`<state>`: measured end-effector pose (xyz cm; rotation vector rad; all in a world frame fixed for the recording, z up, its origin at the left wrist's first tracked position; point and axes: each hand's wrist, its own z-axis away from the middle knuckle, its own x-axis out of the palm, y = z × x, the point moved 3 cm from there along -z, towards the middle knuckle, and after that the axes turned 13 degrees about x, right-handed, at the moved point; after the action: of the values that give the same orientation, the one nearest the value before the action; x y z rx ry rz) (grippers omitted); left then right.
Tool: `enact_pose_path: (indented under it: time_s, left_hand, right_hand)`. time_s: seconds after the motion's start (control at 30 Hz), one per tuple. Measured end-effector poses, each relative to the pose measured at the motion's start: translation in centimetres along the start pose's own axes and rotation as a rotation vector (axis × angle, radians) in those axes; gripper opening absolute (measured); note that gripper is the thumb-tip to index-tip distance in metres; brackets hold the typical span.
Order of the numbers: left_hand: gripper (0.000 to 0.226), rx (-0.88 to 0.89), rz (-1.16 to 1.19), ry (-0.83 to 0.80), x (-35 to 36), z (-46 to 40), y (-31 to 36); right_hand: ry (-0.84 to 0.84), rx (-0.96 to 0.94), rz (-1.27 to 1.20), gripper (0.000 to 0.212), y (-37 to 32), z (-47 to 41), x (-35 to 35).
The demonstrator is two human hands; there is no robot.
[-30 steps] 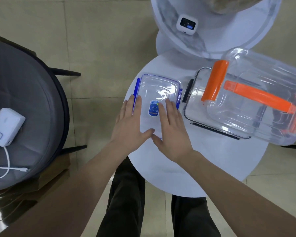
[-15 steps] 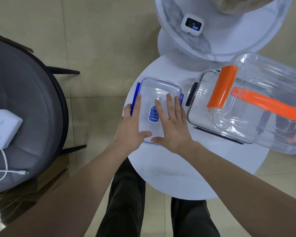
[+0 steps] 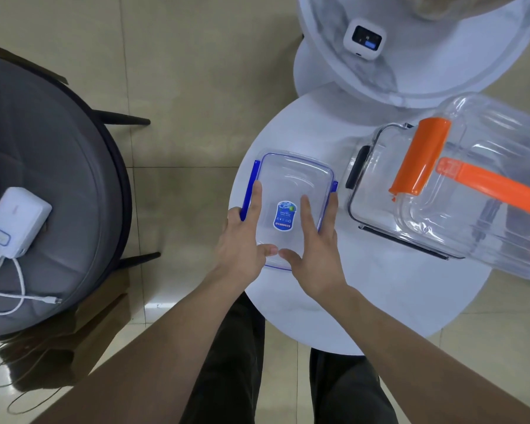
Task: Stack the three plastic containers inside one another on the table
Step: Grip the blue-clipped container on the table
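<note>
A small clear container with blue clips and a blue sticker (image 3: 291,185) lies at the left edge of the round white table (image 3: 380,301). My left hand (image 3: 242,240) rests on its left side, fingers over the blue clip, thumb at the near edge. My right hand (image 3: 315,249) lies flat on its right side, fingers spread to the right rim. To the right sits a clear container with dark clips (image 3: 377,197), and a large clear container with orange clips (image 3: 478,185) lies over it.
A second round white table (image 3: 410,78) behind holds a small white device with a screen (image 3: 364,39). On the left stands a grey cushioned chair (image 3: 52,194) with a white power bank and cable (image 3: 13,223). My legs are below the table edge.
Both hands have spread apart from the lid's near middle to its left and right sides. The view has shifted slightly.
</note>
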<state>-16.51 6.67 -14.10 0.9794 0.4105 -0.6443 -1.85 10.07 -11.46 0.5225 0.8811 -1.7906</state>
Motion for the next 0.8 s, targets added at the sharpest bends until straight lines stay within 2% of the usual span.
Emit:
enact_pose_path:
  time_s: [0.53,0.67,0.8]
  left_hand:
    - [0.137,-0.01,-0.022,-0.035,-0.4,-0.3,0.5]
    - [0.136,-0.013,0.005,-0.053,-0.5,-0.4,0.6]
    - [0.134,-0.019,0.004,-0.051,-0.7,-0.2,0.7]
  right_hand:
    - [-0.013,0.014,-0.022,0.116,0.5,-1.4,0.5]
    - [-0.075,0.055,-0.15,0.11,0.8,-1.6,0.4]
    - [-0.036,0.112,-0.411,0.102,0.5,-1.6,0.3]
